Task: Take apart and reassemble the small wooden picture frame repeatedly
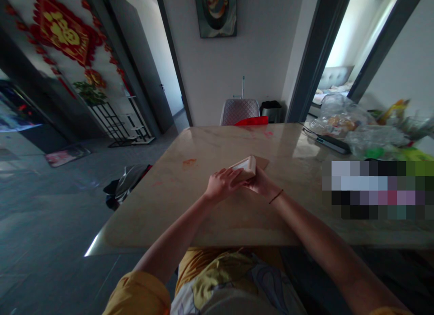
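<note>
A small, shallow, light-wood box or frame with a pale inside is held tilted just above the middle of the table. My left hand lies over its near left side, fingers bent across the edge and touching it. My right hand, with a thin dark band at the wrist, grips the box from the right and below; most of those fingers are hidden behind it. A flat tan piece shows just behind the box, and I cannot tell whether it is joined to it.
Plastic bags crowd the table's right side, along with a dark oblong device and its cable. At the far edge stands a quilted chair with a red item. A dark bag is on the floor at left.
</note>
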### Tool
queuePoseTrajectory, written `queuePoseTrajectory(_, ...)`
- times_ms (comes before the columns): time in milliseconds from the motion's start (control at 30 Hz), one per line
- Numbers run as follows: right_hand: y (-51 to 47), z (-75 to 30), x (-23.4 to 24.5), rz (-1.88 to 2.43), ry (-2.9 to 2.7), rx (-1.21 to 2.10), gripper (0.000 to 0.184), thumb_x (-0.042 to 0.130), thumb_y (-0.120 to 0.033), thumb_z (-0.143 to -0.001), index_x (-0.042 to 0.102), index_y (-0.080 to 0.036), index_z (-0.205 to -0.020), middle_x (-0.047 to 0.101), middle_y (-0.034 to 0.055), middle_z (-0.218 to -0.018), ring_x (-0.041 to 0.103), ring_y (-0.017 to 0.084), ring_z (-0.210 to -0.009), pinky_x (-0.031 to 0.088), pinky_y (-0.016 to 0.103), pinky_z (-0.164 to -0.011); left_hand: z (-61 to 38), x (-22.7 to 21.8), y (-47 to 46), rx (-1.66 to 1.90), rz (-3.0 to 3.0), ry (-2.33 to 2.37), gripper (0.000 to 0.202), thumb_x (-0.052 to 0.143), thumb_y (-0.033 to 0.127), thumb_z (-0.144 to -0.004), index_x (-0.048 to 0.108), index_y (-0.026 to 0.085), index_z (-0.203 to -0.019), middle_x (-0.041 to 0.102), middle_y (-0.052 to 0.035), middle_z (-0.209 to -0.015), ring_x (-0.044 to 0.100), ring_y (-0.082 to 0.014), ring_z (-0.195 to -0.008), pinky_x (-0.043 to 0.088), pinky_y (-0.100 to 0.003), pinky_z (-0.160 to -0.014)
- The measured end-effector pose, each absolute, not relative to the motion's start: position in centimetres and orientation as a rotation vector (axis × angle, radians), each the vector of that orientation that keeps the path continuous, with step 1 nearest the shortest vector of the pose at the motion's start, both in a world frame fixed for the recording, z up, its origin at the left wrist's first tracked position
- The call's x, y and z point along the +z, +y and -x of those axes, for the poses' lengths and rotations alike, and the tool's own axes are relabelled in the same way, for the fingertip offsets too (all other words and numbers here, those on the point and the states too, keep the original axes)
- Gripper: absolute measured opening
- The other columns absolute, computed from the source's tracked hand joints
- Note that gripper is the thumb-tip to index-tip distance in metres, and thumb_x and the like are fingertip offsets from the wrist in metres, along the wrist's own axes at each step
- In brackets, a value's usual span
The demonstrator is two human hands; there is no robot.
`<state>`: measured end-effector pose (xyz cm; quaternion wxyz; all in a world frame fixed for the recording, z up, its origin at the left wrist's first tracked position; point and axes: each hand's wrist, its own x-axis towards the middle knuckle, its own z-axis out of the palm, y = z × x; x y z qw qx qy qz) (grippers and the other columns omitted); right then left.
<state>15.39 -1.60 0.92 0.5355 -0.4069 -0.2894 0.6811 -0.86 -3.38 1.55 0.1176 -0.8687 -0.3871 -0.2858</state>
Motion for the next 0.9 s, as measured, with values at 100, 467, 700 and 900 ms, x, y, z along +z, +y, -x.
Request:
queuePoseTrajectory(100, -1.61, -15.53, 0.93, 0.913, -0.617, 1.779, 0.037, 0.032, -0.037, -0.09, 0.064, -0.018, -0.085, 0.067, 0.0062, -0.074, 0.061, 0.017, -0.063, 0.05, 0.026, -0.052, 0.77, 1.53, -3.44, -0.821, 2.548, -1.149, 0.045, 0.052, 0.053, -0.085, 0.062, 0.021, -0.115, 0.068, -0.0087, -0.095, 0.062, -0.0187, -0.086, 0.048, -0.028, -0.075)
queuePoseTrajectory(467, -1.39, -15.4, 1.26, 0.884, -0.536, 1.738, 0.036, 0.033, -0.033, -0.09, 0.062, -0.017, -0.078, 0.066, 0.0063, -0.069, 0.061, 0.018, -0.066, 0.053, 0.029, -0.063, 0.15, 0.99, -3.78, -0.826, 2.621, -1.233, 0.062, 0.058, 0.054, -0.08, 0.046, 0.024, -0.133, 0.065, -0.008, -0.112, 0.061, -0.0218, -0.1, 0.05, -0.032, -0.081)
queuePoseTrajectory(700, -0.93, -15.1, 0.95, 0.926, -0.606, 1.704, 0.037, 0.03, -0.033, -0.088, 0.062, -0.018, -0.079, 0.066, 0.0087, -0.075, 0.064, 0.021, -0.075, 0.053, 0.033, -0.069, 0.18, 0.79, -3.55, -0.763, 2.683, -1.259, 0.048, 0.059, 0.05, -0.08, 0.055, 0.024, -0.121, 0.064, -0.0067, -0.112, 0.06, -0.0229, -0.104, 0.049, -0.033, -0.084)
queuePoseTrajectory(900, -1.02, -15.09, 1.01, 0.86, -0.597, 1.728, 0.037, 0.029, -0.034, -0.089, 0.062, -0.018, -0.079, 0.067, 0.0071, -0.076, 0.064, 0.019, -0.072, 0.053, 0.031, -0.069, 0.0, 0.87, -3.59, -0.815, 2.662, -1.402, 0.076, 0.063, 0.053, -0.075, 0.035, 0.021, -0.137, 0.064, -0.0073, -0.111, 0.061, -0.0218, -0.101, 0.049, -0.029, -0.077)
